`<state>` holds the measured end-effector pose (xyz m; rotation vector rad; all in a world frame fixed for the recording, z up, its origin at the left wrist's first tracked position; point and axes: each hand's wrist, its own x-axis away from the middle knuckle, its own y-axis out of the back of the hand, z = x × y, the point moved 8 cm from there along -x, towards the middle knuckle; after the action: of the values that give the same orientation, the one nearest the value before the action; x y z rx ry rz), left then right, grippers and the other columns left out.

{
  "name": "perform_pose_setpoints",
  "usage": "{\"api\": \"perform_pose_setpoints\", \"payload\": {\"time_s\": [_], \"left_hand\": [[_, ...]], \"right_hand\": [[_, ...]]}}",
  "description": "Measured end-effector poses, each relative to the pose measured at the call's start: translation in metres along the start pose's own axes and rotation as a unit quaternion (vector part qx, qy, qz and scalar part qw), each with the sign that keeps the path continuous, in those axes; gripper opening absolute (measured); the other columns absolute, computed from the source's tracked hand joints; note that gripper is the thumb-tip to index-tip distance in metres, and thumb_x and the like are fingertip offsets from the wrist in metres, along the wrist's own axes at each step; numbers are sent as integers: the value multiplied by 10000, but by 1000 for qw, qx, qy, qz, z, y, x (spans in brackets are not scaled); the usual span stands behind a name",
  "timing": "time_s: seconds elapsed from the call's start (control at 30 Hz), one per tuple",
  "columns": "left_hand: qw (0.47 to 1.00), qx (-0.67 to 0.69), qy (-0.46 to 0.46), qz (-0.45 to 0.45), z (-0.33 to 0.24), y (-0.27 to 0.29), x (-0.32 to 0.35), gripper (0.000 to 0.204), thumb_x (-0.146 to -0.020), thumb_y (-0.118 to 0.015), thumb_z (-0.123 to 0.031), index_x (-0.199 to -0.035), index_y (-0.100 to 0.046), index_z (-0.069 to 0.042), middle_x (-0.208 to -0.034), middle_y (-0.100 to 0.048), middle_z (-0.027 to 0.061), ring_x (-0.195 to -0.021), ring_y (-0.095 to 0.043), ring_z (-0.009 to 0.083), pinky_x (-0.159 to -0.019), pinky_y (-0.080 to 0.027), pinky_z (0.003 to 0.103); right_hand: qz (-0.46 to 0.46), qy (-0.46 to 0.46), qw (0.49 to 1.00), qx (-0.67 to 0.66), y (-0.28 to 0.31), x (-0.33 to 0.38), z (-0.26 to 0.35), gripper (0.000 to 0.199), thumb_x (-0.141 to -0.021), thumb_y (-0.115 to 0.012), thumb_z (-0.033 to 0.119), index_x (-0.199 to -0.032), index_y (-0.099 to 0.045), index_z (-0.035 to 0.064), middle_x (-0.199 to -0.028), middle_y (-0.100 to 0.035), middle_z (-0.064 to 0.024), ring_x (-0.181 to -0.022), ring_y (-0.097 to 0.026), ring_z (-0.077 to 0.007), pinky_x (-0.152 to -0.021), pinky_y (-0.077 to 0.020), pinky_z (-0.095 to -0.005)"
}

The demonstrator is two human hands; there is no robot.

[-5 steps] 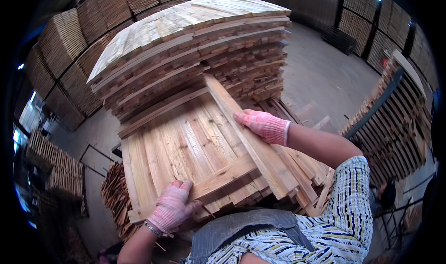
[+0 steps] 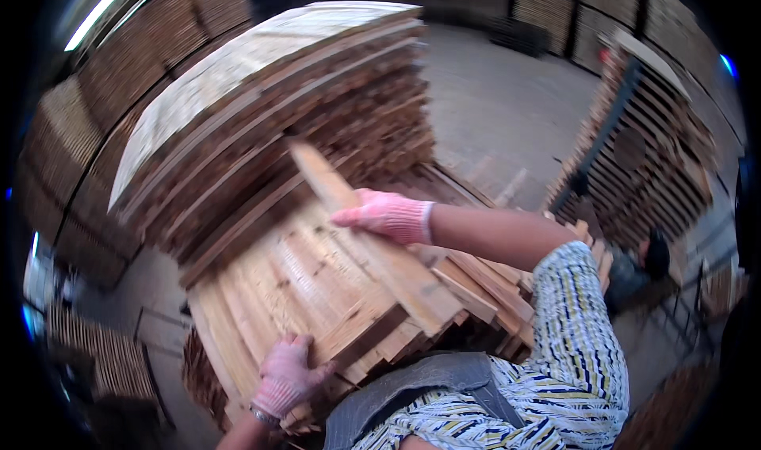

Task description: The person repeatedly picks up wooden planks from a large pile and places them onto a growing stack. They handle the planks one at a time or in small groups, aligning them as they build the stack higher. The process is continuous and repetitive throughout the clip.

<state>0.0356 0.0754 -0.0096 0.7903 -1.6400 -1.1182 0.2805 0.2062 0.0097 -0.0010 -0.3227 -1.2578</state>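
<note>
My right hand (image 2: 386,215), in a pink knitted glove, is closed over the upper side of a long wooden board (image 2: 408,280). This board slants across the right part of a layer of planks (image 2: 297,280). Near the front edge of that layer, my left hand (image 2: 289,376), gloved the same way, is closed around the left part of a crosswise board (image 2: 361,331). Its fingers lie over the board, and its thumb sticks out on the near side. The board's left end is partly covered by this hand.
A tall stack of boards (image 2: 317,78) rises just beyond the planks. Loose boards (image 2: 483,291) lie to the right. Another slatted stack (image 2: 642,157) stands farther right, with a dark shape near it, perhaps a person. Piled timber (image 2: 127,109) lines the far left.
The view has swung, so the stacks appear farther left. My right hand still grips the slanted board, and that board lies lower against the planks. My left hand stays at the crosswise board.
</note>
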Motion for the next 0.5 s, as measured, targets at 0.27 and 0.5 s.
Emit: {"api": "perform_pose_setpoints", "payload": {"time_s": [0.27, 0.5], "left_hand": [[994, 66, -66, 59, -9, 19, -10, 724, -812, -762, -475, -1317, -529, -13, -1188, -613, 195, -1129, -597, 350, -968, -488, 412], [887, 435, -155, 11, 7, 54, -88, 679, -930, -666, -454, -1410, -472, -15, -1204, -627, 166, -1107, -617, 251, -968, -506, 369]], "right_hand": [[-64, -48, 991, 105, 28, -47, -19, 856, -809, -728, 495, -1373, -450, -84, -1227, -619, -230, -1073, -614, -254, -881, -514, -380], [-89, -74, 989, 88, 21, -33, -11, 782, -809, -675, 512, -1280, -505, -88, -1162, -647, -244, -1025, -660, -304, -873, -528, -391]]}}
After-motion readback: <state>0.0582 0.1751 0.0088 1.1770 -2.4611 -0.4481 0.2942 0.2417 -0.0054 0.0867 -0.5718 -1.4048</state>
